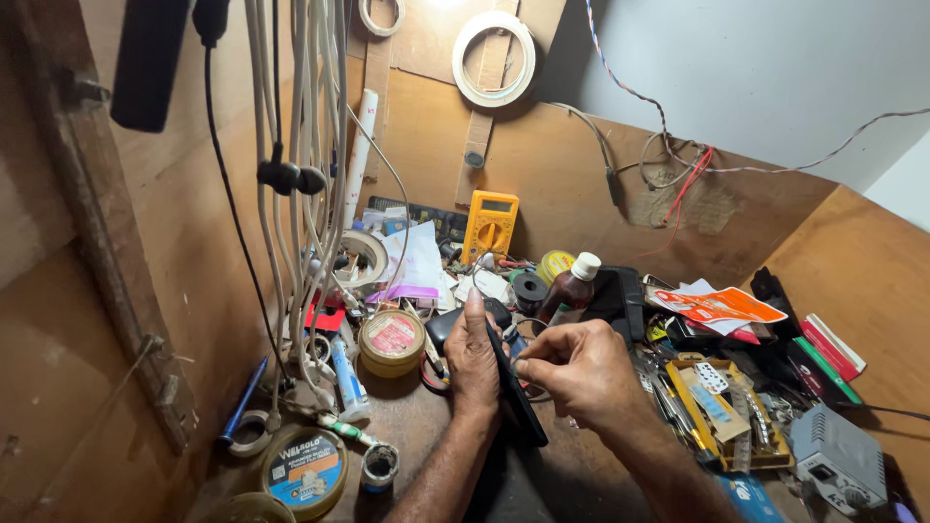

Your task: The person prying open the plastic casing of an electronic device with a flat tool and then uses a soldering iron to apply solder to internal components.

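left hand (473, 360) clamps the phone (513, 387) on edge over the bench (417, 426), thumb up; right hand (581, 373) pinches a thin tool at its top edge; looks like prying work; next calls for a steady, gentle tip.

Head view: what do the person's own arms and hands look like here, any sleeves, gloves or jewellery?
Both forearms are bare up to the bottom edge of the picture; no sleeve shows. The left hand and right hand wear no gloves. No ring, watch or bracelet is visible on either wrist or on the fingers that show. No cable, strap or marking is attached to either arm. The nails look short and unpainted.
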